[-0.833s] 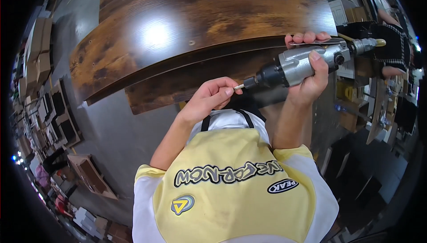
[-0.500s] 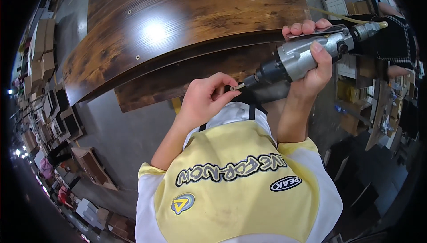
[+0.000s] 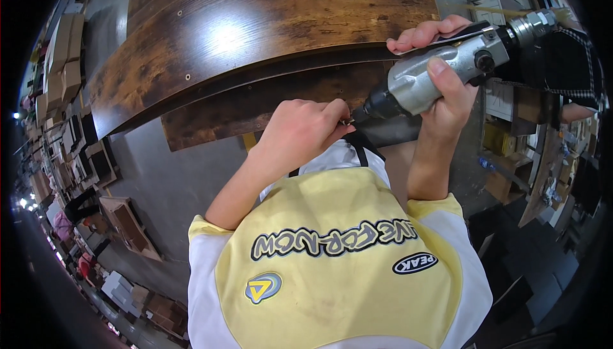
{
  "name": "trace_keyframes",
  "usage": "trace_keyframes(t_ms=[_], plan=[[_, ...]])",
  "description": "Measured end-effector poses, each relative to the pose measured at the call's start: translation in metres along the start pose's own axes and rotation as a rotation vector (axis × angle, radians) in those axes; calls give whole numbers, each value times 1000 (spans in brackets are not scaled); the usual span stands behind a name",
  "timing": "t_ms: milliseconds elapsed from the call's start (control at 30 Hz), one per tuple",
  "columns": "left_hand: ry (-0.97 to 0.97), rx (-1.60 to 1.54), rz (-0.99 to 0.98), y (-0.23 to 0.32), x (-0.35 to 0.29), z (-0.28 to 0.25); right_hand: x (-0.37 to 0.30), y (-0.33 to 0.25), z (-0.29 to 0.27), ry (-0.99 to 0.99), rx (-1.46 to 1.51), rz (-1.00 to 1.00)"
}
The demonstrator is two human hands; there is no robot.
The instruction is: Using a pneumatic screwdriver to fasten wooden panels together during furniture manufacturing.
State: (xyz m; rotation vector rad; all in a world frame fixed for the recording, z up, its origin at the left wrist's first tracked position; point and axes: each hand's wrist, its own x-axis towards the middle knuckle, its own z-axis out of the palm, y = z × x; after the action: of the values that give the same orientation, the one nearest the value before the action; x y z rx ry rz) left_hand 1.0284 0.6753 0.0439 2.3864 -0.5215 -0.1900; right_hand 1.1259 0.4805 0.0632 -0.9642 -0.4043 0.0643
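My right hand (image 3: pixel 452 93) is closed round a silver and black air screwdriver (image 3: pixel 418 81), its nose pointing left and slightly down. A thumb lies along the near side of the metal body, and the fingers wrap over the far side by the lever. My left hand (image 3: pixel 297 130) pinches a small metal fastener (image 3: pixel 348 121) right at the tool's tip; the fingers hide most of it. Beyond both hands lies a dark brown wood-grain panel (image 3: pixel 274 23) with several small holes. A second, lower board (image 3: pixel 217 116) shows under its near edge.
An air hose (image 3: pixel 491 9) runs near the tool's rear fitting. Stacked cardboard boxes (image 3: pixel 64 55) stand far left, and a framed panel (image 3: pixel 131 226) rests on the floor. Another person's dark clothing (image 3: pixel 555 61) is at the right, near shelving with small items (image 3: pixel 549 176).
My left hand has turned, its fingers now covering the fastener at the tool's tip. The screwdriver has shifted a little left, and the view has moved slightly.
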Motion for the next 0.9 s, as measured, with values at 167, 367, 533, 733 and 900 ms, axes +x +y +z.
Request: trace_keyframes(t_ms=[167,367,533,733,900], plan=[[-11,-164,-31,-7,-11,16,0,3,2,-47,39,65],[-23,-662,-299,-9,-29,38,-2,9,5,-9,79,73],[48,-1265,-419,-6,-39,48,-3,7,11,9,56,29],[97,-907,-325,-15,-40,41,-6,10,8,20,100,28],[222,-481,-135,-7,-31,35,-10,8,2,23,70,39]])
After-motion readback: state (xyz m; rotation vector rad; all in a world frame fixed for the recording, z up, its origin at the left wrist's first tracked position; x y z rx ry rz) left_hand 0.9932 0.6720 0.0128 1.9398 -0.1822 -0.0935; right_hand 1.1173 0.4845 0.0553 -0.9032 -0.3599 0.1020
